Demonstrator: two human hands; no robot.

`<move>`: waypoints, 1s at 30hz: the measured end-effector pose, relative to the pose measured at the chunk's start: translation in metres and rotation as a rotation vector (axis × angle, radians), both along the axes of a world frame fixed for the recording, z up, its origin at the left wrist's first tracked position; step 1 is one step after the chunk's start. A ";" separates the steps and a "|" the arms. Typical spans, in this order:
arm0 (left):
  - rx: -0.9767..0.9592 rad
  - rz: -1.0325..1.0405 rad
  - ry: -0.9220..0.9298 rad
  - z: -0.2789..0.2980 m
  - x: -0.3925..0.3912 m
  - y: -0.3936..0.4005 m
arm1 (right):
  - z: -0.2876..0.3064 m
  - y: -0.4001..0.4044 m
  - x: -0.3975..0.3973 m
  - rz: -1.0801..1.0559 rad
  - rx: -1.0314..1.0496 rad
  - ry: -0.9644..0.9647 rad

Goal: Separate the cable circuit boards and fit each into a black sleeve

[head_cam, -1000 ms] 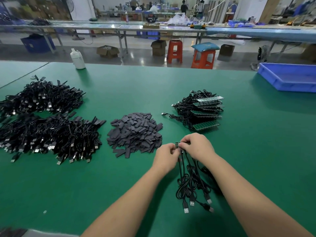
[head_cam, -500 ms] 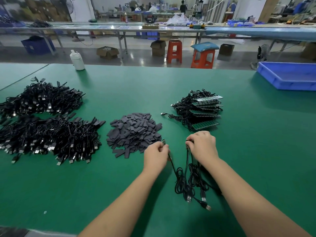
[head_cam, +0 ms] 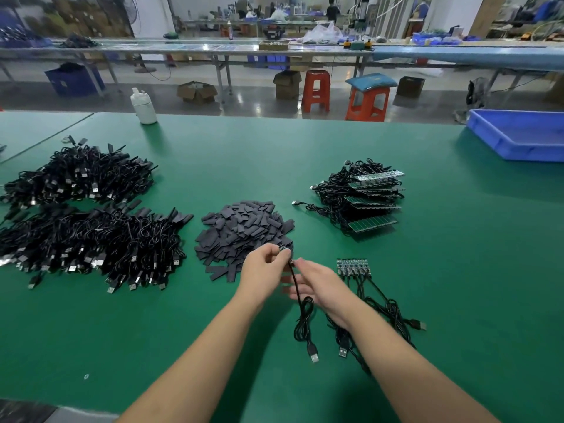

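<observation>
Left hand (head_cam: pixel 265 264) pinches one small green circuit board (head_cam: pixel 281 248) on its black cable, right beside the heap of flat black sleeves (head_cam: pixel 244 230) at eleven o'clock. Right hand (head_cam: pixel 317 282) hangs open-fingered. Best pick one sleeve and slide it on squarely.

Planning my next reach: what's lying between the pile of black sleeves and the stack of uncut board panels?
Head view: mostly bare green mat; one stray USB plug trails from the panel stack toward the sleeve pile.
</observation>
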State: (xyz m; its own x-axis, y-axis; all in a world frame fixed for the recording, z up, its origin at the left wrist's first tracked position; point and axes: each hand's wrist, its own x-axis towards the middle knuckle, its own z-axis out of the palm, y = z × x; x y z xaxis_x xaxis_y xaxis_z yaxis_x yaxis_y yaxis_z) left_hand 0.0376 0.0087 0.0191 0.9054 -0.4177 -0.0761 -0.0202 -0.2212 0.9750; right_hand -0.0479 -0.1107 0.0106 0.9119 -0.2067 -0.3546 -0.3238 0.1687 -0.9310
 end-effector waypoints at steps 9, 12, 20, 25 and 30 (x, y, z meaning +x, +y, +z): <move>0.201 -0.052 0.064 -0.028 0.016 0.026 | -0.027 0.026 0.003 -0.233 0.003 0.042; 0.546 0.139 -0.225 -0.039 0.033 0.043 | -0.029 0.027 0.002 -0.287 -0.001 0.068; 0.875 0.246 -0.262 -0.056 0.060 0.068 | -0.045 0.030 0.004 -0.199 -0.175 0.060; 0.685 0.179 -0.247 -0.050 0.058 0.068 | -0.046 0.025 0.001 -0.111 -0.233 0.091; 0.356 -0.123 -0.176 -0.043 0.043 0.078 | -0.044 0.021 0.001 -0.054 -0.233 0.132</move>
